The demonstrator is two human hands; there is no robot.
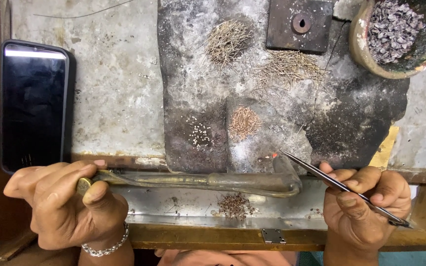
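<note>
head cam | looks steeply down | close over workbench (pixel 119 98)

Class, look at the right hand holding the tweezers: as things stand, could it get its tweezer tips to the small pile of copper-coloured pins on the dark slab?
Probably yes. The right hand holds the tweezers with their tips already over the dark slab, and nothing lies between them and the pile of pins. The blowpipe lies lower, beside that path.

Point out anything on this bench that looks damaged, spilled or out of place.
The dark work slab is scorched, ash-stained and ragged at its right edge. A crack runs down from the square metal block. A smartphone lies close beside this hot-work area. The wire heaps look deliberately sorted, not spilled.
</note>
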